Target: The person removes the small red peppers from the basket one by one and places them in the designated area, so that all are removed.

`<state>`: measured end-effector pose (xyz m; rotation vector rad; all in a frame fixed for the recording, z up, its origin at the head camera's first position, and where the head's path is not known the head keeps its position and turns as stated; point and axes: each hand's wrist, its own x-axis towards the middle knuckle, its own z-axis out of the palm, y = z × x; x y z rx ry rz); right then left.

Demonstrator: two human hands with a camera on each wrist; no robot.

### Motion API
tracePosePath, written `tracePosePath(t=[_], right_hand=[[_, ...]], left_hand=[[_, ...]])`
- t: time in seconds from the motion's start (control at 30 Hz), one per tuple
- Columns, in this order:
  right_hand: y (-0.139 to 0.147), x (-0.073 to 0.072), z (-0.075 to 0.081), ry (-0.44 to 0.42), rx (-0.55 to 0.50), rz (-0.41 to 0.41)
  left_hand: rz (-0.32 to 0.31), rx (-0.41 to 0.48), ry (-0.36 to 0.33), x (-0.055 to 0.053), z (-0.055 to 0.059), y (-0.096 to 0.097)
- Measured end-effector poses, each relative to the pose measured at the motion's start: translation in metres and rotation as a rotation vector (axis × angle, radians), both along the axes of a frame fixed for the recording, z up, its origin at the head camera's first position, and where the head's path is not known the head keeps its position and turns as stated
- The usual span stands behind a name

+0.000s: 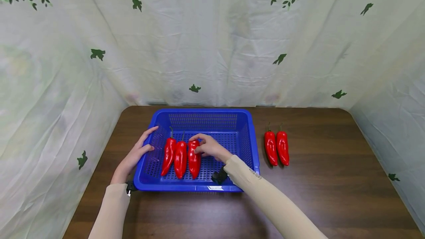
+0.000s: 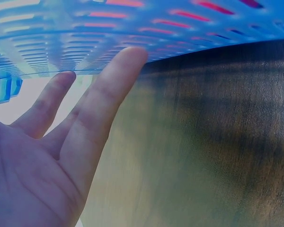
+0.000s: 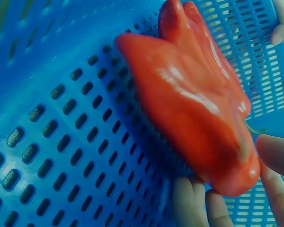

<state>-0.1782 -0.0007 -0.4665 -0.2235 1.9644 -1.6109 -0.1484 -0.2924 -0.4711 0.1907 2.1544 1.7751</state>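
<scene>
A blue plastic basket (image 1: 199,187) with slotted sides stands on the table. Three glossy long red peppers lie side by side in its left half: a left pepper (image 1: 168,156), a middle pepper (image 1: 180,159) and a right pepper (image 1: 194,163). My right hand (image 1: 210,146) reaches into the basket and holds the right pepper at its stem end; in the right wrist view thumb and fingers surround that end of the pepper (image 3: 194,109). My left hand (image 1: 134,156) rests at the basket's left side, its fingers extended along the slotted wall (image 2: 180,28) in the left wrist view.
Two more red peppers, one (image 1: 270,148) beside the other (image 1: 282,148), lie on the brown wooden table (image 1: 332,165) to the right of the basket. A pale curtain (image 1: 212,47) with leaf and bird prints hangs behind and at both sides.
</scene>
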Motion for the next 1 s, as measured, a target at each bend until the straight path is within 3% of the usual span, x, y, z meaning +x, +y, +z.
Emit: tracePosePath(t=[0.53,1.0], right_hand=[[0.006,-0.002,0.009,-0.021,-0.089,-0.065],[0.017,-0.005,0.02,0.016,-0.155,-0.131]], left_hand=[[0.001,0.008,-0.012,0.0,0.0,0.001],[-0.008,0.022,0.008,0.0,-0.001,0.0]])
